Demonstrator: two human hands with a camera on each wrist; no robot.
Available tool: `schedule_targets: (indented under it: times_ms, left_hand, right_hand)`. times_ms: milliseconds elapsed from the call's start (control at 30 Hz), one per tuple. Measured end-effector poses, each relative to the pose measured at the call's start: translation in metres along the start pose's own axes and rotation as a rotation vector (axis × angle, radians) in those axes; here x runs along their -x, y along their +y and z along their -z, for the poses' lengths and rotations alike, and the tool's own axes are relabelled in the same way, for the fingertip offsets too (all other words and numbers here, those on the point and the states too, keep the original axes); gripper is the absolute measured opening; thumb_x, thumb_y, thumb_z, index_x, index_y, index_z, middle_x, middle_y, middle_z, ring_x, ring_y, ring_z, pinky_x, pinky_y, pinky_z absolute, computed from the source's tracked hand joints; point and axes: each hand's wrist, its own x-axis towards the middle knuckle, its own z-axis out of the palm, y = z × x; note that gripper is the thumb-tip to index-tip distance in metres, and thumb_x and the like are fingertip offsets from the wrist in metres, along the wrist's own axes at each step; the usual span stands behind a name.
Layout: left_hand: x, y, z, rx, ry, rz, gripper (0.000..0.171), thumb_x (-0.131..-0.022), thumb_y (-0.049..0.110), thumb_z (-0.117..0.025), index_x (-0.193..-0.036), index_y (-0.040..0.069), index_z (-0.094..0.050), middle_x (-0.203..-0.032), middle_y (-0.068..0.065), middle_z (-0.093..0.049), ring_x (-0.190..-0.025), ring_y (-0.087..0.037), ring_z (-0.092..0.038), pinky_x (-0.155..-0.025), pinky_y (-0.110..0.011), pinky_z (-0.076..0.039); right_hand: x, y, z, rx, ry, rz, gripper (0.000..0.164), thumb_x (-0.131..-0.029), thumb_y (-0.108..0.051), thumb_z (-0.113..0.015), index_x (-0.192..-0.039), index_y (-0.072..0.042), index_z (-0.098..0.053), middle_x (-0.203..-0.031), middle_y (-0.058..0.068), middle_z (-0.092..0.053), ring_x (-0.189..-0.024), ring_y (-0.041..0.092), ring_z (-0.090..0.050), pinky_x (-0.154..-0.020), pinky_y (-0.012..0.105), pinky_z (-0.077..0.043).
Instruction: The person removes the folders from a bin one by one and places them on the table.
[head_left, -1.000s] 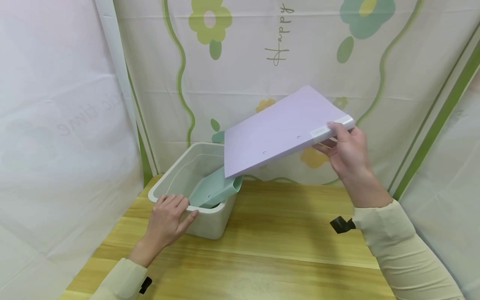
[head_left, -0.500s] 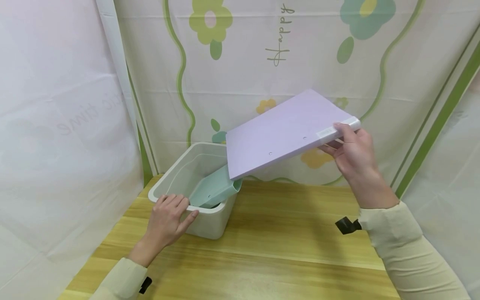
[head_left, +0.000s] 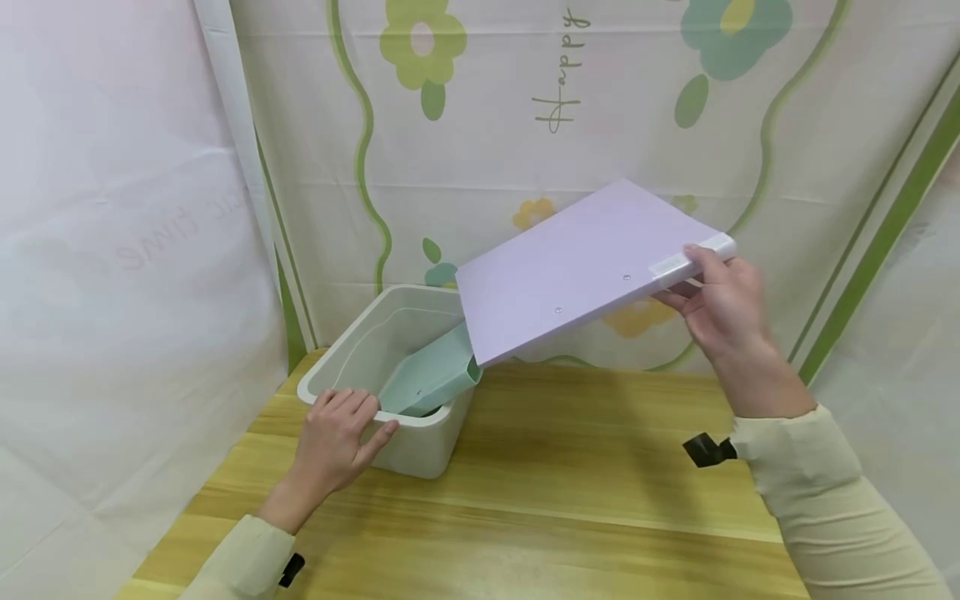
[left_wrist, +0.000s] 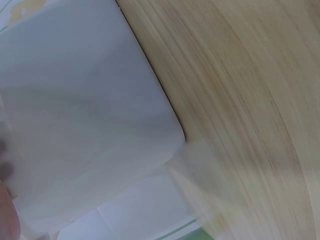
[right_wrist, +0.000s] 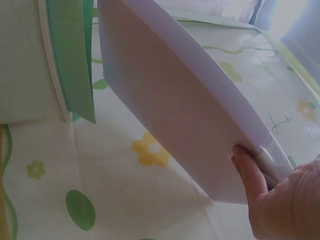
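Observation:
My right hand [head_left: 723, 308] grips a lilac binder [head_left: 577, 267] by its spine, thumb on top and fingers beneath. The binder is tilted in the air, its far lower corner close to a mint green binder [head_left: 427, 375]. That green one leans inside a white plastic bin [head_left: 420, 446], its spine end sticking out over the right rim. My left hand [head_left: 333, 437] holds the near rim of the bin, fingers over the edge and thumb along the outside. In the right wrist view the underside of the lilac binder [right_wrist: 165, 105] shows, beside the green binder [right_wrist: 72, 65].
The bin stands at the back left of a wooden table [head_left: 570, 500]. Behind it hangs a white cloth [head_left: 480, 150] printed with flowers, and another white cloth [head_left: 112, 292] hangs along the left side.
My right hand has moved to the right with the lilac binder, drawing it slightly away from the bin. My left hand, the bin and the green binder have stayed put.

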Motion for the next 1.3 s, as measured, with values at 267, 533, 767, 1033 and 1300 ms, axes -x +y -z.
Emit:
schedule_targets:
  times_ms: [267, 533, 767, 1033, 1300]
  left_hand:
    - [-0.001, 0.000, 0.001, 0.007, -0.016, 0.012, 0.057, -0.106, 0.061, -0.031, -0.082, 0.013, -0.049, -0.080, 0.000, -0.055, -0.075, -0.024, -0.056, -0.074, -0.044, -0.042]
    - [0.000, -0.002, -0.001, 0.007, 0.001, 0.006, 0.057, -0.106, 0.061, -0.031, -0.081, 0.013, -0.050, -0.079, -0.001, -0.055, -0.074, -0.024, -0.056, -0.073, -0.044, -0.042]
    - [-0.001, -0.001, 0.001, 0.008, -0.009, 0.010, 0.058, -0.106, 0.062, -0.031, -0.082, 0.013, -0.050, -0.079, -0.001, -0.055, -0.074, -0.024, -0.056, -0.073, -0.043, -0.041]
    - [-0.001, -0.003, -0.001, 0.013, -0.003, 0.002, 0.057, -0.106, 0.061, -0.031, -0.081, 0.013, -0.049, -0.078, -0.001, -0.055, -0.073, -0.024, -0.055, -0.073, -0.043, -0.041]
    - [0.001, -0.003, 0.001, 0.011, -0.006, 0.007, 0.058, -0.106, 0.062, -0.031, -0.081, 0.013, -0.050, -0.079, -0.001, -0.056, -0.074, -0.024, -0.057, -0.072, -0.043, -0.042]
  right_hand:
    - [-0.001, -0.004, 0.005, 0.021, -0.007, -0.022, 0.073, -0.103, -0.014, -0.061, -0.162, -0.006, -0.018, -0.153, 0.018, -0.038, -0.119, 0.028, -0.065, -0.086, 0.046, -0.056]
    - [-0.002, -0.006, 0.008, 0.032, 0.007, -0.027, 0.072, -0.103, -0.018, -0.060, -0.161, -0.005, -0.019, -0.144, 0.015, -0.047, -0.112, 0.026, -0.068, -0.079, 0.043, -0.059]
    - [-0.004, -0.009, 0.012, 0.050, 0.032, -0.032, 0.071, -0.104, -0.021, -0.059, -0.160, -0.002, -0.020, -0.122, 0.010, -0.063, -0.104, 0.024, -0.071, -0.076, 0.042, -0.060]
    - [-0.009, -0.011, 0.019, 0.071, 0.068, -0.061, 0.072, -0.104, -0.023, -0.059, -0.160, -0.002, -0.019, -0.123, 0.010, -0.062, -0.103, 0.025, -0.072, -0.081, 0.042, -0.059]
    - [-0.011, -0.011, 0.023, 0.104, 0.096, -0.103, 0.076, -0.103, -0.027, -0.061, -0.161, -0.003, -0.018, -0.140, 0.011, -0.048, -0.115, 0.025, -0.066, -0.090, 0.040, -0.057]
